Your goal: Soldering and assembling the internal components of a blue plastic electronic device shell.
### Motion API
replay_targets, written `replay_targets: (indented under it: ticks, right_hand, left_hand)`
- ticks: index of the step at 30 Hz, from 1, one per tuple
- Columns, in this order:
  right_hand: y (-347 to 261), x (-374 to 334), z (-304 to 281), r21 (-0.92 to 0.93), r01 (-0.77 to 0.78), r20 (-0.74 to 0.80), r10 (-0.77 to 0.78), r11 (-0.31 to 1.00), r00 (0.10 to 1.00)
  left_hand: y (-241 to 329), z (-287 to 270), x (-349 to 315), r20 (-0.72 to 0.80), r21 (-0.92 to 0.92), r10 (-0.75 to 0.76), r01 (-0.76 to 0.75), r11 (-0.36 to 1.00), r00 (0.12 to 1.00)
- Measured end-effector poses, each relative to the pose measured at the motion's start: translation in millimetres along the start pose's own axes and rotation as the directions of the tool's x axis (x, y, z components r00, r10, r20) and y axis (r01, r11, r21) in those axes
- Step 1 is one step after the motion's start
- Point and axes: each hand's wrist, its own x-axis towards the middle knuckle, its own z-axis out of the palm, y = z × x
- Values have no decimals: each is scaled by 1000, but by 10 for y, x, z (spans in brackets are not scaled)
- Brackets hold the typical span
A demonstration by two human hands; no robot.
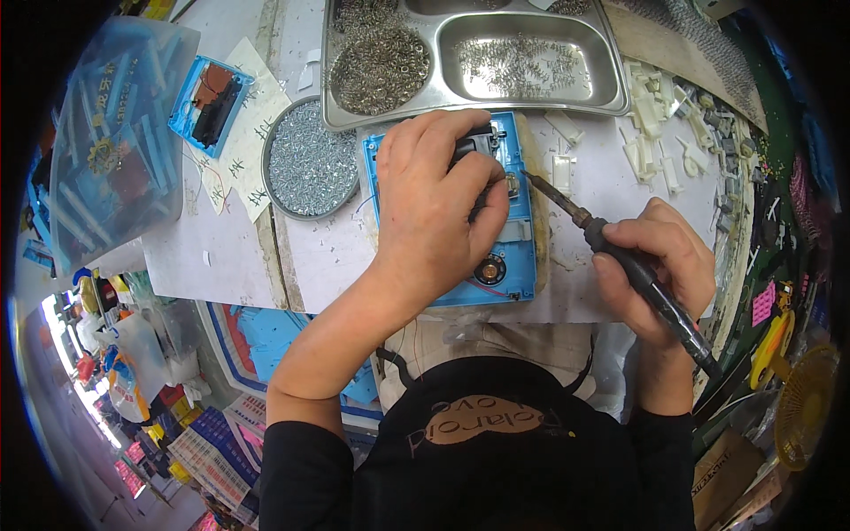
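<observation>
A blue plastic housing (522, 257) lies on the worktable in front of me, with a small round speaker (489, 270) and thin wires inside its near end. My left hand (434, 190) rests over the housing, fingers curled and thumb bent in toward the index finger. Whatever they pinch is hidden, though dark parts show beside the fingertips. In my right hand (660, 257) is a soldering iron (642, 279), gripped by its dark handle. Its tip points up and left, at the housing's right edge near a small metal part.
Behind the housing stands a metal compartment tray (474, 104) with small springs. A round bowl (282, 202) of screws is to the left, beside another blue housing (211, 106) and a plastic bag (115, 168) of blue parts. White plastic pieces (646, 155) lie at right.
</observation>
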Motion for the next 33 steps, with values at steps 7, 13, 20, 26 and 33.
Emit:
replay_targets:
  ticks: [7,13,20,26,33]
  right_hand:
    - [24,-51,-27,5,-13,-32,14,1000,999]
    - [12,-76,-41,20,-50,-48,51,999,998]
    - [-11,-86,-55,14,-43,-57,44,999,997]
    - [-24,-70,-55,15,-44,-47,45,999,998]
    - [-32,-72,-57,17,-50,-56,51,999,997]
  left_hand:
    - [27,-42,15,28,25,-14,14,1000,1000]
    - [32,-47,18,28,34,-9,8,999,1000]
    - [27,-45,8,29,33,-3,2,999,1000]
    - [31,-51,3,27,35,-12,11,999,1000]
    - [16,-47,3,35,33,-1,0,999,999]
